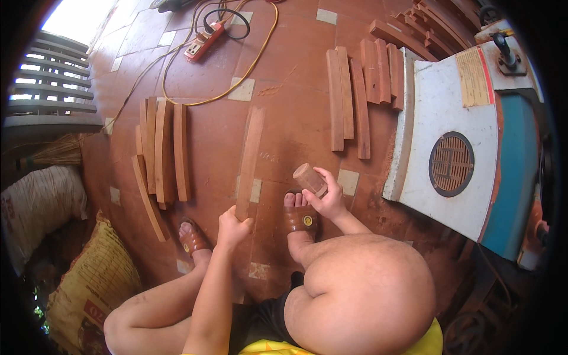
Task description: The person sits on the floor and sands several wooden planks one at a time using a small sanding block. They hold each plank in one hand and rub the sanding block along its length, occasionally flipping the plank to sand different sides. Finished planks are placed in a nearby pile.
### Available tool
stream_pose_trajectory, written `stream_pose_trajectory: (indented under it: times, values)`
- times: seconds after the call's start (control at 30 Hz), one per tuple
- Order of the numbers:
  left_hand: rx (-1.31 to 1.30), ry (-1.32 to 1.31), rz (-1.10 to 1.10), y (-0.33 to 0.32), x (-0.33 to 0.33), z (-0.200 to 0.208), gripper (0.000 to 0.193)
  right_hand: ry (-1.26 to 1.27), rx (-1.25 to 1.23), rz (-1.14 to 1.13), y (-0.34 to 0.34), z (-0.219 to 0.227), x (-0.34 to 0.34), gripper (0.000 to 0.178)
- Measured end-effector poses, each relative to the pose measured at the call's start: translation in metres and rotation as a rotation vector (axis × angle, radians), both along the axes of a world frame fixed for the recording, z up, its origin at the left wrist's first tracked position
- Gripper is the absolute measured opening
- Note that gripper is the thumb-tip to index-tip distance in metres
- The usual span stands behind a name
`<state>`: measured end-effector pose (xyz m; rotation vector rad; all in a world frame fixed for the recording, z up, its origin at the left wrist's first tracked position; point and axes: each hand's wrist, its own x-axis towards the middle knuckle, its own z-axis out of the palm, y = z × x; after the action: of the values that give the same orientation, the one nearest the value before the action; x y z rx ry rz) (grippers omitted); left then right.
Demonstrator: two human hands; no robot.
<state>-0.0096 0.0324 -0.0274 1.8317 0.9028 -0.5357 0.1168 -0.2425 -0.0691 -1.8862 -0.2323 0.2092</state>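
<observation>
Low over the tiled floor, my left hand is closed round the near end of a long reddish-brown wooden strip, which points away from me. My right hand grips a short, rounded wooden block with a flat pale end, held above my sandalled right foot. The block and the strip are apart. Part of the strip's near end is covered by my left fingers.
Wooden strips lie in a group at the left, and more strips lie at the right beside a white and teal machine. An orange power strip with cables lies at the far side. Sacks stand at the near left.
</observation>
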Motion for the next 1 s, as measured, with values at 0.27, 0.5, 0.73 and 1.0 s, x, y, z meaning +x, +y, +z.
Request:
stream_pose_trajectory:
  times: [0.27, 0.5, 0.73, 1.0]
  values:
    - [0.689, -0.072, -0.647, 0.034, 0.047, 0.066, 0.018, -0.514, -0.388, 0.69, 0.002, 0.068, 0.049, 0.054]
    - [0.924, -0.423, -0.834, 0.049, 0.06, 0.097, 0.043, -0.141, -0.385, 1.057, 0.022, 0.074, 0.069, 0.056]
    - [0.869, -0.554, -0.066, 0.043, 0.05, 0.053, 0.108, 0.066, -0.051, 0.75, 0.019, 0.065, 0.047, 0.057]
    - [-0.994, 0.027, 0.271, -0.043, 0.031, 0.026, 0.071, 0.893, 0.522, 0.215, 0.043, 0.043, 0.004, 0.055]
